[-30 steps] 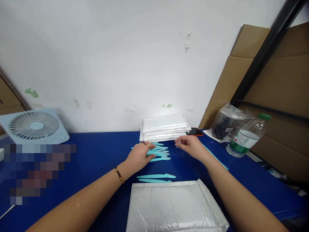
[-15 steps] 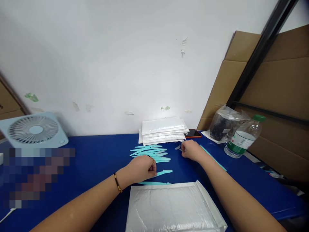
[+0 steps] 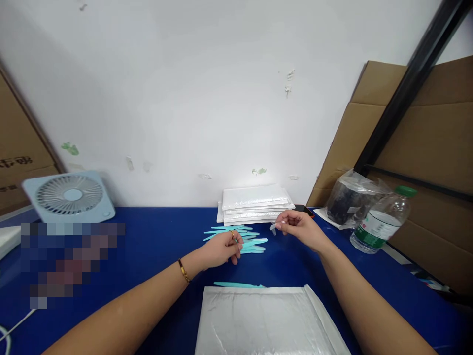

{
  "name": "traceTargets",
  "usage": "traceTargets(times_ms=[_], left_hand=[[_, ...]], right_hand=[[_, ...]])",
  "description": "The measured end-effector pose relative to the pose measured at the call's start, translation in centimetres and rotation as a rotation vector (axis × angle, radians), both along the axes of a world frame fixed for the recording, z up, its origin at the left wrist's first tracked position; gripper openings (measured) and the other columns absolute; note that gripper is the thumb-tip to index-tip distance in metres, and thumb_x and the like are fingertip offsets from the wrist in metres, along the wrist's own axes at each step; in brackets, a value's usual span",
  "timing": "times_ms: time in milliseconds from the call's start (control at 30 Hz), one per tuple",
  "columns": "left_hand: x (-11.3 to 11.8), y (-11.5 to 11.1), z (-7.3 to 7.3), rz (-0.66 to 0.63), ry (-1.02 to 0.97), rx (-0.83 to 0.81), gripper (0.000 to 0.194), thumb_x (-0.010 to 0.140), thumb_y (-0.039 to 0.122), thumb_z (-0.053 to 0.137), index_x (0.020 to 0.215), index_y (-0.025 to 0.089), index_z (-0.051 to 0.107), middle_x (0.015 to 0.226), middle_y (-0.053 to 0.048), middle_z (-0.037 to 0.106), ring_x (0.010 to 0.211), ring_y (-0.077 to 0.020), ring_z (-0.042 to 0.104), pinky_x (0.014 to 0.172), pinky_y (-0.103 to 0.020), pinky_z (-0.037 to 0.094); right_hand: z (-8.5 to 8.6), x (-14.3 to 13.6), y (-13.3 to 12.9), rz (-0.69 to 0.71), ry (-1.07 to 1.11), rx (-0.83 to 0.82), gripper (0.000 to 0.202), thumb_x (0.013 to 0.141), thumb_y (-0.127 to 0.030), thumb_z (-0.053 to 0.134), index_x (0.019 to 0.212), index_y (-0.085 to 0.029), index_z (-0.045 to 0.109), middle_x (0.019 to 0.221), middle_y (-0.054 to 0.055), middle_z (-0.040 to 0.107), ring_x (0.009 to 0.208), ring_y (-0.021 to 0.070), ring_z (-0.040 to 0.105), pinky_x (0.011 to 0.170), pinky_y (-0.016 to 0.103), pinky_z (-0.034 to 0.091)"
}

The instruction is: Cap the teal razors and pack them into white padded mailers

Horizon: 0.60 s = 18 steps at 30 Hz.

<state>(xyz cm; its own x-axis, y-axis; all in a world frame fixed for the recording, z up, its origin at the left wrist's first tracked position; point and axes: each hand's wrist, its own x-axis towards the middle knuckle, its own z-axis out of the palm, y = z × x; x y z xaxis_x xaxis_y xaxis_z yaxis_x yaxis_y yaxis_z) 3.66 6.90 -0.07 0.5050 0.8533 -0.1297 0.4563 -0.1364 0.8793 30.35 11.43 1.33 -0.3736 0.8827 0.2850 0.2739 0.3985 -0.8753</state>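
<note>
My left hand (image 3: 222, 250) is closed on a turquoise eyebrow razor (image 3: 257, 242), pinched by its handle with the blade end pointing right. Behind and below it lies a loose pile of similar turquoise razors (image 3: 231, 228) on the blue table. Between the fingertips of my right hand (image 3: 301, 230) is a small clear plastic blade cap (image 3: 272, 228), held just right of the pile. Nearer to me, one more turquoise razor (image 3: 236, 284) lies along the far edge of a large silver-white bubble mailer (image 3: 258, 320).
Behind the pile stands a stack of white bubble mailers (image 3: 254, 198), with a phone (image 3: 308, 210) partly hidden beside it. A light-blue fan (image 3: 73, 195) is at the left. A bagged dark container (image 3: 342, 199) and a water bottle (image 3: 380, 224) stand at the right.
My left hand has lifted a razor from the table and brought it up over the pile. My right hand has raised the clear cap off the table. The view has shifted slightly left.
</note>
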Motion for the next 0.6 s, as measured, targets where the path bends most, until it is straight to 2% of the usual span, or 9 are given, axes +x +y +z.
traceTargets(times_ms=[67, 233, 433, 600], left_hand=[[-0.2, 0.3, 0.1, 0.039, -0.058, -0.054, 0.022, 0.081, 0.038, 0.044, 0.091, 0.018, 0.047, 0.073, 0.001, 0.056, 0.059, -0.0095, 0.051, 0.055, -0.021, 0.037], [-0.7, 0.8, 0.0, 0.084, -0.130, -0.061, 0.024, 0.078, 0.040, 0.048, 0.087, 0.018, 0.048, 0.069, 0.003, 0.052, 0.056, -0.0078, 0.042, 0.055, -0.020, 0.033], [-0.7, 0.9, 0.0, 0.081, -0.146, -0.083, 0.025, 0.076, 0.040, 0.050, 0.087, 0.017, 0.049, 0.069, 0.003, 0.052, 0.055, -0.0075, 0.039, 0.056, -0.021, 0.032], [-0.5, 0.4, 0.6, 0.067, -0.128, -0.082, 0.025, 0.076, 0.041, 0.050, 0.085, 0.017, 0.050, 0.071, 0.002, 0.053, 0.055, -0.0076, 0.040, 0.055, -0.021, 0.033]], right_hand=[[0.3, -0.2, -0.4, 0.028, 0.029, -0.008, 0.022, 0.071, -0.037, 0.066, 0.079, -0.017, 0.059, 0.066, 0.001, 0.060, 0.059, 0.0121, 0.055, 0.060, 0.026, 0.045], [0.0, -0.3, -0.9, 0.098, -0.006, -0.027, 0.020, 0.072, -0.033, 0.066, 0.082, -0.017, 0.060, 0.070, 0.004, 0.065, 0.067, 0.0156, 0.061, 0.066, 0.029, 0.047], [-0.4, -0.4, -0.7, 0.133, 0.000, -0.054, 0.020, 0.073, -0.031, 0.066, 0.084, -0.015, 0.061, 0.075, 0.007, 0.068, 0.073, 0.0181, 0.064, 0.070, 0.031, 0.049], [-0.7, -1.8, -1.3, 0.153, -0.033, -0.069, 0.021, 0.070, -0.032, 0.068, 0.081, -0.015, 0.063, 0.075, 0.006, 0.068, 0.072, 0.0172, 0.063, 0.068, 0.031, 0.049]])
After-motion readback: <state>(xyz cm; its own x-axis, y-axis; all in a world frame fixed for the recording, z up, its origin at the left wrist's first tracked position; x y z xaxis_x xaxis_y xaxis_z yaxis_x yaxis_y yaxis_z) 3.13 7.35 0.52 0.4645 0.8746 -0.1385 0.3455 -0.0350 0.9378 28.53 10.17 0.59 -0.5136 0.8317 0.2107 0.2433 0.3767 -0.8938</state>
